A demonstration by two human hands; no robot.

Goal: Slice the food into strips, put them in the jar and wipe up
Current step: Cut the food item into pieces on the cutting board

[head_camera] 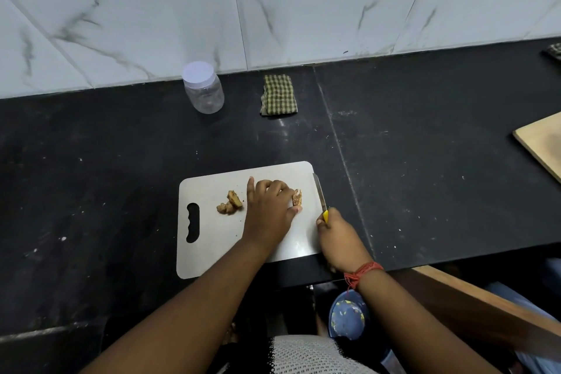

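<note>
A white cutting board (pixel 212 252) lies on the black counter (pixel 106 161). My left hand (pixel 268 209) holds a brown piece of food (pixel 297 197) between curled fingers and thumb near the board's right side. Two more brown pieces (pixel 230 203) lie together to the left of that hand. My right hand (pixel 340 237) grips a knife (pixel 321 196) by its yellow handle, blade pointing away along the board's right edge, apart from the food. A clear plastic jar (pixel 204 88) with a white lid on stands at the back by the wall.
A folded green checked cloth (pixel 278 95) lies right of the jar. A wooden board (pixel 543 143) pokes in at the right edge, and another cloth (pixel 554 51) sits far right. A blue bin (pixel 347 316) stands below the counter's front edge.
</note>
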